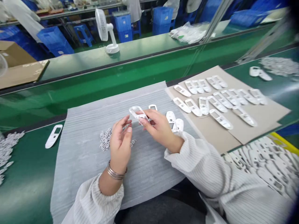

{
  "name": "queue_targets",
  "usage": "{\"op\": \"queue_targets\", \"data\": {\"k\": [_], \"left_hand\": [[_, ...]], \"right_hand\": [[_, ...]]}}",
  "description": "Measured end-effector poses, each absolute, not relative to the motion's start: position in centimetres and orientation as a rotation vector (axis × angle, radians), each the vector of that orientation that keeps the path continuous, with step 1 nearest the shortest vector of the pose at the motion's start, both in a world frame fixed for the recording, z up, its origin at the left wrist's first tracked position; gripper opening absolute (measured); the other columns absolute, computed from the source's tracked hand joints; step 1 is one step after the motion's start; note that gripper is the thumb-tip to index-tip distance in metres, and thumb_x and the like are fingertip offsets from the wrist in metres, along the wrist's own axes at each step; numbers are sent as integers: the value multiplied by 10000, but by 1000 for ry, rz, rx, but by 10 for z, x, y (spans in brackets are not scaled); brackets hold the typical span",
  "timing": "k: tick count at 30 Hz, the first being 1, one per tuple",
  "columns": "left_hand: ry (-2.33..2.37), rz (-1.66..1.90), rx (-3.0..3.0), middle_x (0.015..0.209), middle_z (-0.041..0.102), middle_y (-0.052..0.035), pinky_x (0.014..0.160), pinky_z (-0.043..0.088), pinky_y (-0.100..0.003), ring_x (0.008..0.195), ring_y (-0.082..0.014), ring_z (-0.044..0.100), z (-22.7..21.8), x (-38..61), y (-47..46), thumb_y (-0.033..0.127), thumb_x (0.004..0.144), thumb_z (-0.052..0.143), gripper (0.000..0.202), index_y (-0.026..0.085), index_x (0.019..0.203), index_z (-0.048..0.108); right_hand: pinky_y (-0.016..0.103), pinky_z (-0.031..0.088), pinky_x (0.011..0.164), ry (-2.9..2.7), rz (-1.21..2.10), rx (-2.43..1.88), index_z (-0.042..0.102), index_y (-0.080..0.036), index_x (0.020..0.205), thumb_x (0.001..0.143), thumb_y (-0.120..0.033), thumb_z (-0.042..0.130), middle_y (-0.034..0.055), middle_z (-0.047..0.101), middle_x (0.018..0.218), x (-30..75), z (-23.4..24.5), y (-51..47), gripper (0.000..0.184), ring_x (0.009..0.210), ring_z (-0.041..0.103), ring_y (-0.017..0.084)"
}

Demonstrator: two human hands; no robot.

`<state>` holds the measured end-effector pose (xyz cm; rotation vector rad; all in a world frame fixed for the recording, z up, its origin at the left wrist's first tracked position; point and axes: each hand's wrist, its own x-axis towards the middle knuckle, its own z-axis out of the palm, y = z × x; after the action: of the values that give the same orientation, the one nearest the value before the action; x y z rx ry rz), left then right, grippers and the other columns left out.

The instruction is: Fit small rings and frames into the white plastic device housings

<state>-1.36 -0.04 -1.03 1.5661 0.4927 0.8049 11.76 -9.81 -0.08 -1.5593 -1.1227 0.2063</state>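
Observation:
My right hand (161, 127) pinches a white plastic shell (135, 110) with a rectangular window, held tilted above the grey foam sheet (79, 168). To its left, my left hand (120, 143) is raised with the fingers bent and the thumb apart; nothing shows between them. A small heap of grey ring-shaped pieces (105, 139) lies beside and partly behind the left hand. A few more of these pieces show between the hands. Just beyond the right hand lie several white shells (171, 117), some partly covered by it.
Rows of white shells (219, 102) lie on cardboard (205, 132) to the right. Below that, a yellow-edged bin (283, 143) holds many more. Grey pieces (9, 147) and one shell (53, 136) are at left. A white fan (112, 48) stands behind the green barrier (140, 70).

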Motion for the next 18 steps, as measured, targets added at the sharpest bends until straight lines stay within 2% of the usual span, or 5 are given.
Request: {"op": "queue_targets", "data": {"k": [3,8,13,15,18], "left_hand": [[513,813,1486,1214,629,-55,999,551,-313,1138,-162,612,-11,-11,1,299,912,642,289,238,1195,643],[568,776,1430,1143,653,-59,891,591,-310,1024,-174,653,-11,-9,2,326,862,685,269,197,1097,653],[598,730,1435,1128,655,-53,847,579,-279,965,-159,657,-11,-10,4,375,867,677,281,191,1078,652],[605,718,1433,1112,660,-44,838,567,-263,941,-149,659,-12,-10,6,390,866,680,291,191,1077,654],[624,701,1435,1073,670,-40,836,557,-267,907,-146,661,-14,-9,8,403,860,681,302,189,1072,656]], "right_hand": [[305,556,722,-993,241,-1702,576,-222,1335,981,-340,575,21,705,928,132,13,-115,373,728,657,160],[379,541,891,-695,-14,-2209,625,-197,1274,947,-276,598,82,684,1140,189,25,-161,338,954,675,228],[272,554,670,-593,130,-2376,555,-65,1343,995,-167,487,140,690,1060,254,16,-174,369,670,675,147],[268,558,741,-650,144,-2426,524,-79,1386,1004,-165,502,135,686,1101,267,16,-168,393,762,688,148],[390,496,996,-738,50,-2534,510,-96,1402,1000,-197,552,157,622,1258,272,21,-160,417,1095,633,222]]}}
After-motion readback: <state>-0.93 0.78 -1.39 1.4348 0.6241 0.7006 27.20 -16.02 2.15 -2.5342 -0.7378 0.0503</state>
